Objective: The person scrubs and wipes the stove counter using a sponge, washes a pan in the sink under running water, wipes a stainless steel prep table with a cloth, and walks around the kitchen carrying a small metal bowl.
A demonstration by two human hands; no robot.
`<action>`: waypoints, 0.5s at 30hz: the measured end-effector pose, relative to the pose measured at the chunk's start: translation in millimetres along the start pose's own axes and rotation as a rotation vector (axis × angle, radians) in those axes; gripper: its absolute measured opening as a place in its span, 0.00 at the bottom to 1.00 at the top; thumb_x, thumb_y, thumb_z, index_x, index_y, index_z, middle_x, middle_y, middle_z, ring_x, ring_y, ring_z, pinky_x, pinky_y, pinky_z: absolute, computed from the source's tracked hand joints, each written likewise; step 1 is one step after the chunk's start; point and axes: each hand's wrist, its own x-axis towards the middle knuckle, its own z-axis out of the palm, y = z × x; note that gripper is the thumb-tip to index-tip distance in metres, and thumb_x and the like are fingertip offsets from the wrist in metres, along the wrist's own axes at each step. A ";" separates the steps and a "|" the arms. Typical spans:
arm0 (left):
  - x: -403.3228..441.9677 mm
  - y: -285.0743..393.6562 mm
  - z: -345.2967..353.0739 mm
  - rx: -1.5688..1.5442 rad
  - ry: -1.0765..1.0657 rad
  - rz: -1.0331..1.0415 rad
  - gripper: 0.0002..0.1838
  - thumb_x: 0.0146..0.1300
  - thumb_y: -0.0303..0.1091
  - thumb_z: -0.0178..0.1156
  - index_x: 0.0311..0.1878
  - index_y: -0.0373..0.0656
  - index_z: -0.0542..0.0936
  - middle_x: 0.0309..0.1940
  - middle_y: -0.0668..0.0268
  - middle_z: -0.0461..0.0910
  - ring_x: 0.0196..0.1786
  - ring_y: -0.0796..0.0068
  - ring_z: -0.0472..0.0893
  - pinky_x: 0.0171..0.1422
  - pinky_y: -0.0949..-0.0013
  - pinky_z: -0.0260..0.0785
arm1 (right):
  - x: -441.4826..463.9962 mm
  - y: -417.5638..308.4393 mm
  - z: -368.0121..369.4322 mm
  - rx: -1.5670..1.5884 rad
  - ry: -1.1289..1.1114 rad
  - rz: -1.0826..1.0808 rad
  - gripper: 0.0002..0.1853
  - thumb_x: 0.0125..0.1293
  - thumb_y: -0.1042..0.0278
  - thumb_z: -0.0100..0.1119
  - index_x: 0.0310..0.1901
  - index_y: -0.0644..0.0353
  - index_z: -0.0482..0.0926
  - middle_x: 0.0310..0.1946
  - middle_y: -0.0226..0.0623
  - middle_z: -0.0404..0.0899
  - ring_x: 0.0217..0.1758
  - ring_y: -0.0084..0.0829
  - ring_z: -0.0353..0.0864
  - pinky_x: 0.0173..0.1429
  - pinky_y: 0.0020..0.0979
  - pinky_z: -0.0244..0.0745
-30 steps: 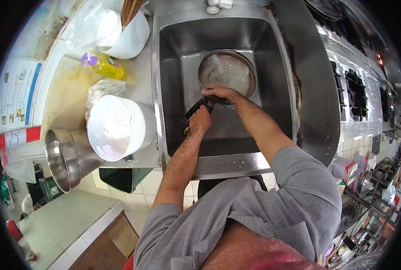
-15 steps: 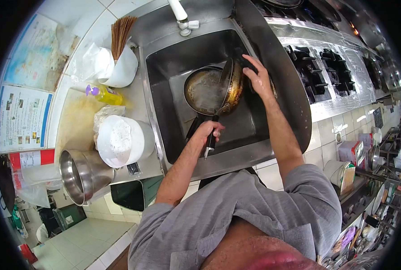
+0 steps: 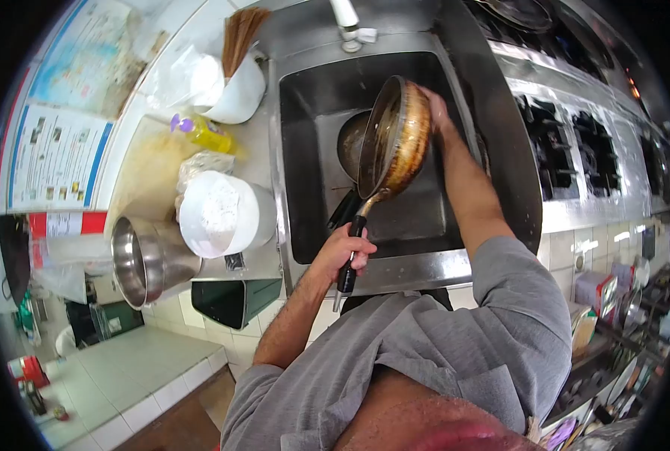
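My left hand [image 3: 344, 252] is wrapped round the black handle of a browned frying pan [image 3: 410, 139], low over the sink [image 3: 425, 229]. The pan is tilted on its side, its inside facing left. At the pan's far right rim is my right hand [image 3: 436, 109], its fingers partly hidden behind the pan; what they hold, if anything, does not show. A second pan [image 3: 350, 143] lies on the sink floor, partly covered by the raised one, its black handle pointing toward me.
A white faucet [image 3: 345, 19] stands behind the sink. On the left counter are a white bucket [image 3: 256, 222], a yellow soap bottle [image 3: 209, 135], a steel pot [image 3: 158, 259] and a white container [image 3: 241, 94] with a stick brush. A stove [image 3: 605, 158] is at the right.
The browned pan has come up and tilted onto its side, above the other pan. My left hand has taken its handle, and my right hand has moved from the handles to its far rim.
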 end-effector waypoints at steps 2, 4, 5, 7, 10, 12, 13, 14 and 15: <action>7.3 -4.6 -0.2 0.016 0.017 0.061 0.16 0.47 0.21 0.60 0.29 0.45 0.61 0.11 0.68 0.65 0.09 0.78 0.65 0.13 0.69 0.60 | 18.8 88.7 -7.3 0.282 -0.030 0.097 0.23 0.65 0.51 0.45 0.56 0.56 0.72 0.58 0.38 0.67 0.65 0.37 0.59 0.64 0.41 0.59; 23.3 -6.8 -4.7 0.104 0.074 0.128 0.16 0.48 0.20 0.60 0.30 0.44 0.61 0.12 0.68 0.66 0.10 0.77 0.67 0.14 0.69 0.59 | -19.0 136.2 3.1 0.516 0.115 0.111 0.24 0.66 0.50 0.46 0.56 0.58 0.71 0.58 0.39 0.67 0.62 0.37 0.63 0.63 0.41 0.61; 32.3 -8.6 -9.2 0.083 0.082 0.132 0.16 0.48 0.20 0.60 0.30 0.44 0.61 0.12 0.68 0.66 0.10 0.77 0.67 0.14 0.69 0.59 | -44.6 126.5 12.9 0.513 0.258 0.214 0.23 0.65 0.52 0.46 0.55 0.59 0.71 0.56 0.39 0.69 0.60 0.37 0.66 0.62 0.41 0.63; 49.8 -2.8 -19.2 0.142 0.089 0.174 0.15 0.49 0.21 0.60 0.30 0.44 0.62 0.13 0.68 0.67 0.12 0.78 0.68 0.14 0.70 0.60 | -95.8 75.7 42.7 0.391 0.598 0.501 0.21 0.64 0.57 0.49 0.54 0.61 0.72 0.52 0.41 0.72 0.56 0.36 0.70 0.59 0.38 0.67; 58.1 8.9 -28.5 0.022 0.073 0.219 0.15 0.51 0.23 0.61 0.31 0.44 0.62 0.12 0.69 0.65 0.12 0.78 0.66 0.16 0.71 0.59 | -122.1 51.2 27.9 0.335 0.351 0.407 0.16 0.55 0.69 0.55 0.46 0.65 0.75 0.42 0.42 0.78 0.46 0.38 0.78 0.49 0.39 0.74; 73.5 -2.4 -42.5 -0.019 0.065 0.241 0.13 0.50 0.24 0.62 0.29 0.43 0.65 0.12 0.68 0.66 0.13 0.77 0.67 0.17 0.70 0.60 | -133.5 20.5 46.0 0.294 0.302 0.344 0.12 0.56 0.71 0.54 0.41 0.65 0.75 0.36 0.39 0.79 0.39 0.37 0.79 0.45 0.39 0.75; 83.2 -5.8 -50.3 -0.020 0.091 0.263 0.12 0.49 0.25 0.63 0.28 0.42 0.67 0.12 0.67 0.67 0.14 0.76 0.69 0.18 0.70 0.61 | -133.0 11.3 58.4 0.240 0.297 0.225 0.11 0.57 0.70 0.53 0.40 0.66 0.75 0.36 0.39 0.78 0.38 0.36 0.79 0.45 0.38 0.74; 82.8 -5.5 -53.7 0.078 0.099 0.280 0.10 0.47 0.27 0.64 0.28 0.40 0.70 0.13 0.66 0.70 0.15 0.75 0.71 0.19 0.69 0.62 | -129.4 2.9 72.0 0.213 0.279 0.172 0.11 0.58 0.69 0.53 0.40 0.66 0.75 0.37 0.38 0.78 0.39 0.36 0.78 0.45 0.38 0.74; 82.8 -6.3 -56.4 0.176 0.113 0.288 0.09 0.46 0.28 0.65 0.27 0.37 0.73 0.14 0.64 0.72 0.17 0.73 0.73 0.20 0.69 0.64 | -127.8 -5.6 91.2 0.191 0.259 0.120 0.12 0.58 0.68 0.53 0.41 0.66 0.75 0.37 0.38 0.77 0.39 0.36 0.78 0.46 0.37 0.73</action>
